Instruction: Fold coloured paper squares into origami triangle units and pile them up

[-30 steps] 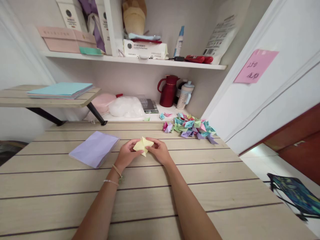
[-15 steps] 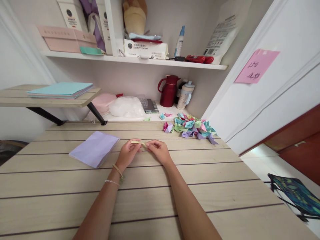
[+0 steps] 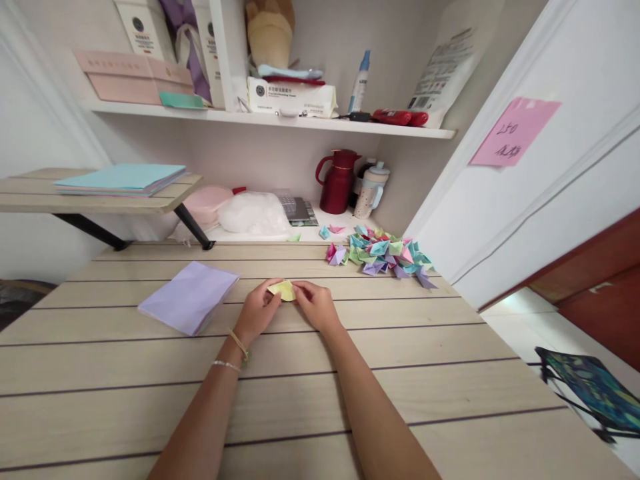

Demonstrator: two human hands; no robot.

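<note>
Paper [image 3: 284, 291]: yellow, folded, I think unfinished, between fingers.
Grasp: I see left hand [image 3: 257, 311] and right hand [image 3: 320, 308] both pinching it.
Pile [image 3: 381, 251]: pieces look finished, beyond right fingers.
Sheets [image 3: 188, 297]: purple, unfolded, beside left fingers.

A small yellow piece of folded paper [image 3: 283, 290] is left of the frame's centre, slightly below mid-height. Its broad face shows, wide along the top and narrowing downward, straight-edged, with both ends partly hidden.
</note>
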